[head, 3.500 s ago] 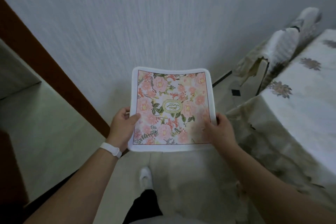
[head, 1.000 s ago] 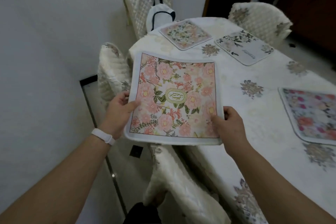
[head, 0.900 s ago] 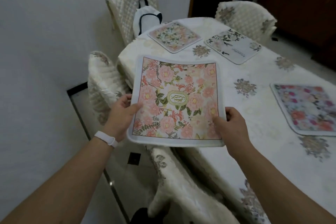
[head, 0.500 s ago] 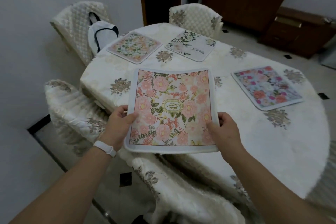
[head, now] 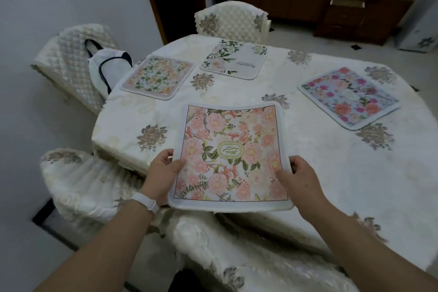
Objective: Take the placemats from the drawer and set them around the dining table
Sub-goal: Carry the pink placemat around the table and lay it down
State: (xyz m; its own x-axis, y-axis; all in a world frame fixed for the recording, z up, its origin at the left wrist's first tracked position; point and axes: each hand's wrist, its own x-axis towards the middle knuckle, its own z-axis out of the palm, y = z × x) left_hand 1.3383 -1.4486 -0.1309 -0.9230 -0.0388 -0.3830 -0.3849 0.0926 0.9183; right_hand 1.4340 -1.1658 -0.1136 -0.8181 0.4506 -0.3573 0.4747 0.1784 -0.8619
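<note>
Thumbs on top and fingers beneath, the left hand (head: 163, 170) and right hand (head: 299, 178) pinch the pink floral placemat (head: 231, 156) by its side edges. It now hangs over the near edge of the dining table (head: 331, 185), farther in than half a second ago; three placemats lie beyond.

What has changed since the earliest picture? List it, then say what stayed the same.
The person turned from the wall to the round cloth-covered dining table, carrying the pink floral placemat forward until it hangs over the table's near edge. Three other placemats came into view, already laid out. Unchanged: left hand and right hand grip the mat's near side edges; it is not yet put down.
</note>
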